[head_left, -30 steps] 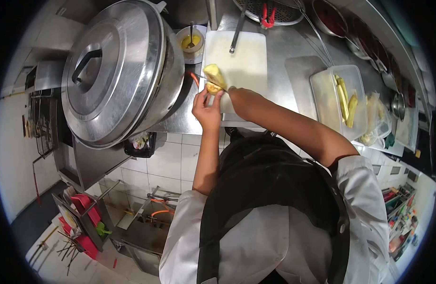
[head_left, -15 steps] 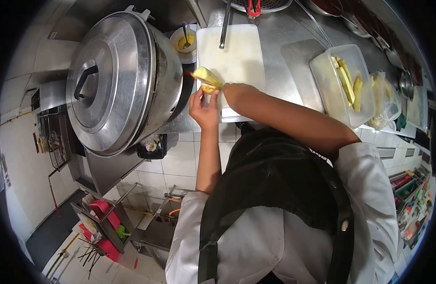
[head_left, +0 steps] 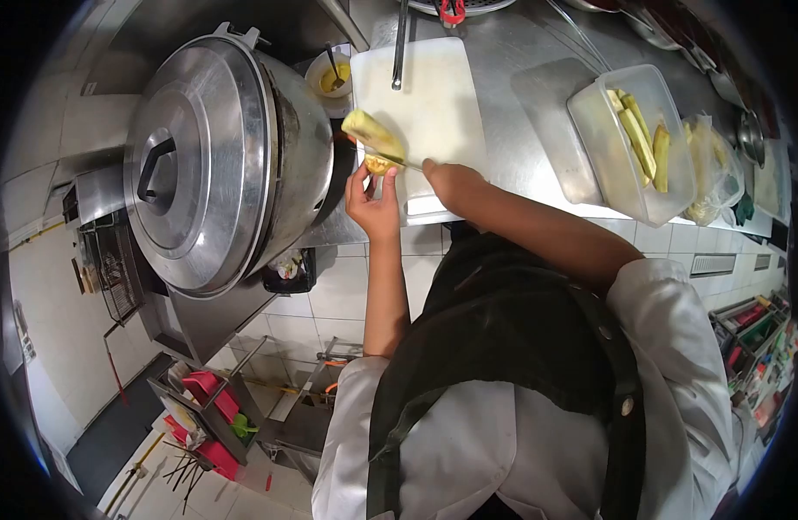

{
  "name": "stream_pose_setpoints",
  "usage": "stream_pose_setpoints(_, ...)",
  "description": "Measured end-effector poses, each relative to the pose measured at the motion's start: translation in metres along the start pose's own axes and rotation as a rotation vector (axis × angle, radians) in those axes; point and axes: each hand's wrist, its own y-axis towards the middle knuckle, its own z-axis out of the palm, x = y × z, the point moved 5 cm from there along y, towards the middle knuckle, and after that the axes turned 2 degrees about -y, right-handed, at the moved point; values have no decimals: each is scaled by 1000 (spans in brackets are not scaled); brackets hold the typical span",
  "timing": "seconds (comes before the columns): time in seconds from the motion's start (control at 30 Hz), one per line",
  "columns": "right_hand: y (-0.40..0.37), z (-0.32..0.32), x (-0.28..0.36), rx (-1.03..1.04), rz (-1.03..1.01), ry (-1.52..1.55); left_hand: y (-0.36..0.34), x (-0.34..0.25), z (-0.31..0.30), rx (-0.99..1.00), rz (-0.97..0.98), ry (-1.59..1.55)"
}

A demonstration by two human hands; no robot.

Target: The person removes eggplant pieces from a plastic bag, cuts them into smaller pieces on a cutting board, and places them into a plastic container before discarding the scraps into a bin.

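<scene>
Over the left edge of the white cutting board point(head_left: 438, 95), my left hand point(head_left: 373, 208) grips a long, pale yellow-green peeled vegetable point(head_left: 370, 132) from below. A rounded golden face of it shows just above my fingertips. My right hand point(head_left: 454, 184) is closed around a knife point(head_left: 408, 163), its handle hidden in the fist. The thin blade points left and meets the vegetable, partly hidden behind or within it. A small orange-red bit shows at the vegetable's far left side.
A large lidded metal pot point(head_left: 217, 165) stands close on the left. Behind it sits a bowl of yellow liquid point(head_left: 331, 78) with a spoon. A metal utensil handle point(head_left: 399, 52) overhangs the board. To the right are a plastic tub point(head_left: 590, 130) with similar yellow-green pieces and a plastic bag point(head_left: 711, 178).
My right hand has shifted slightly right and down, away from the vegetable, and more of the knife blade shows. The vegetable is still in my left hand. The camera view has shifted a little.
</scene>
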Motion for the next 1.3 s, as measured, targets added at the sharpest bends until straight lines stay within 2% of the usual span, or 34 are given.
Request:
stream_pose_setpoints(0.07, -12, 3, -12, -48, -18, 87, 6, 0, 4, 52, 10, -35)
stream_pose_setpoints(0.13, -39, 10, -26, -75, 51, 115, 11, 16, 11, 131, -88, -159)
stream_pose_setpoints(0.2, -71, 8, -36, 39, 135, 97, 16, 34, 21, 196, -133, -310)
stream_pose_setpoints(0.27, -95, 11, -52, 108, 165, 185, 15, 56, 22, 225, -336, -546)
stream_pose_setpoints(0.3, -108, 7, -58, 70, 148, 212, 15, 61, 24, 242, -434, -665)
stream_pose_setpoints(0.33, -120, 0, -62, 34, 129, 238, 15, 55, 28, 214, -439, -807)
stream_pose_setpoints(0.43, -145, -30, -66, -74, 126, 282, 1, 31, 33, 274, -763, -1084)
stream_pose_setpoints(0.47, -151, -40, -62, -105, 131, 283, -3, 36, 35, 337, -815, -1069)
stream_pose_setpoints(0.57, -165, -65, -50, -163, 143, 242, -15, 21, 44, 436, -818, -1125)
stream_pose_setpoints(0.7, -172, -77, -30, -164, 131, 22, -25, -31, 57, 353, -819, -1039)
stream_pose_setpoints(0.73, -173, -79, -27, -174, 110, -24, -29, -32, 61, 404, -777, -1086)
stream_pose_setpoints(0.87, -176, -92, -16, -192, 63, -157, -32, -54, 65, 315, -688, -930)
stream_pose_setpoints(0.97, -178, -97, -9, -204, 49, -208, -31, -52, 62, 381, -598, -798)
stream_pose_setpoints(1.07, -178, -100, -6, -157, 36, -258, -29, -52, 55, 386, -599, -756)
stream_pose_setpoints(1.3, -193, -107, -8, -47, 74, -352, -22, -56, 43, 332, -536, -755)
